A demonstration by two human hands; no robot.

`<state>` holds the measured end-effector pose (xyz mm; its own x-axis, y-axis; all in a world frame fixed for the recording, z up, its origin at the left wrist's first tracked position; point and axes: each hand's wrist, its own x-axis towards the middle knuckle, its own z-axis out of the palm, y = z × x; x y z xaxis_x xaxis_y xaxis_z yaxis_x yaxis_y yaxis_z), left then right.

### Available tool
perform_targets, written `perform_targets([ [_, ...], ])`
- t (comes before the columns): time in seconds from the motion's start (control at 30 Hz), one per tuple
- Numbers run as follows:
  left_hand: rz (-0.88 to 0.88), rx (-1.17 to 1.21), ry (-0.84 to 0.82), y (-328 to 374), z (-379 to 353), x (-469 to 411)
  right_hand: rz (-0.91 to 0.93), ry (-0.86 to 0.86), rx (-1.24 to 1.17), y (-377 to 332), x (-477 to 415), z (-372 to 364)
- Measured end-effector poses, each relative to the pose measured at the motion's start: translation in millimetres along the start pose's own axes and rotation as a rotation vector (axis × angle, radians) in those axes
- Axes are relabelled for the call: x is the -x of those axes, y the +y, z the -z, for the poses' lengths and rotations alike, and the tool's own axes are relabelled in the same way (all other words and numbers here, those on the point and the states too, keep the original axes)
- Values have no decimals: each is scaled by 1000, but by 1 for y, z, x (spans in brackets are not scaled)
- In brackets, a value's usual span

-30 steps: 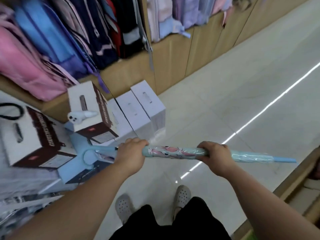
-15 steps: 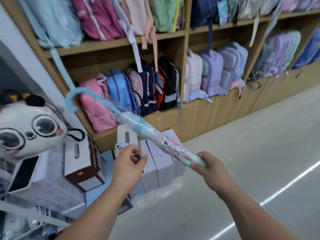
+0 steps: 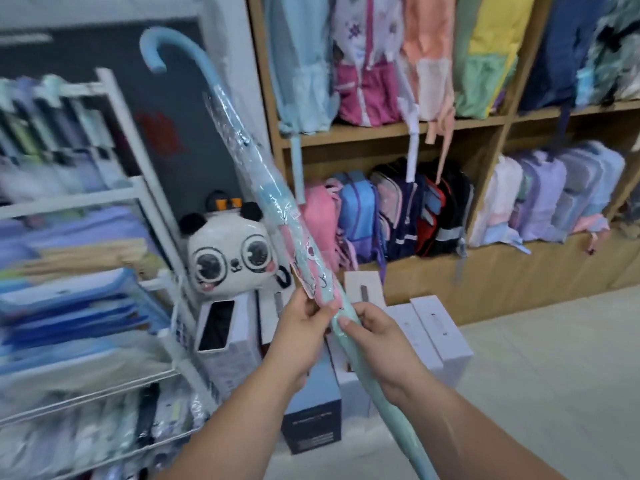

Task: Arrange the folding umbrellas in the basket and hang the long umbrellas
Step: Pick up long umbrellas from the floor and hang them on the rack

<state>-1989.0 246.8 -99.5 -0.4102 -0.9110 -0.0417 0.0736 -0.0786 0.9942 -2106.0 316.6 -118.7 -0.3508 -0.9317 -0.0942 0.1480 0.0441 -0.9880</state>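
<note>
A long light-blue umbrella (image 3: 266, 199) in clear plastic wrap, with pink print, stands nearly upright and leans to the left. Its curved blue hook handle is at the top left, in front of the dark wall. The tip end runs down past my right forearm to the bottom edge. My left hand (image 3: 304, 323) is shut on the umbrella's middle from the left. My right hand (image 3: 377, 344) grips it just below, from the right. No basket or hanging rail is clearly visible.
A white wire rack (image 3: 138, 188) with blurred folders and packs fills the left. A panda plush (image 3: 230, 261) sits on stacked boxes (image 3: 436, 337) on the floor. Wooden shelves (image 3: 391, 133) full of backpacks line the back. Pale tiled floor (image 3: 554, 375) lies at right.
The umbrella has swung from level to nearly upright, handle up. My left hand let go of it, then took hold at its middle again. My view rose from the floor to the shelves.
</note>
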Motion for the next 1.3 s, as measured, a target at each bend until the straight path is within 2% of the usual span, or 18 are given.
perform_targets([
  [0.1, -72, 12, 68, 22, 35, -1, 51, -70, 16, -11, -9, -38],
  [0.23, -153, -7, 134, 53, 81, -13, 109, -177, 182, -12, -26, -66],
  [0.33, -190, 12, 173, 81, 109, -29, 152, -161, 275, -14, -43, -85],
  [0.47, -257, -83, 263, 115, 134, -55, 258, -167, 287, -29, -76, -118],
  [0.6, -383, -141, 387, 161, 152, -95, 336, -283, 194, -73, -121, -161],
  [0.7, -450, -149, 410, 196, 164, -123, 404, -351, 121, -110, -154, -188],
  [0.9, -356, -211, 329, 216, 197, -161, 485, -413, 45, -163, -228, -226],
  [1.07, -351, -199, 413, 233, 219, -182, 505, -493, 53, -182, -260, -261],
  [1.17, -354, -158, 411, 253, 234, -191, 534, -496, 43, -195, -270, -280],
  [1.3, -370, -223, 392, 271, 262, -201, 555, -457, 86, -206, -284, -305],
])
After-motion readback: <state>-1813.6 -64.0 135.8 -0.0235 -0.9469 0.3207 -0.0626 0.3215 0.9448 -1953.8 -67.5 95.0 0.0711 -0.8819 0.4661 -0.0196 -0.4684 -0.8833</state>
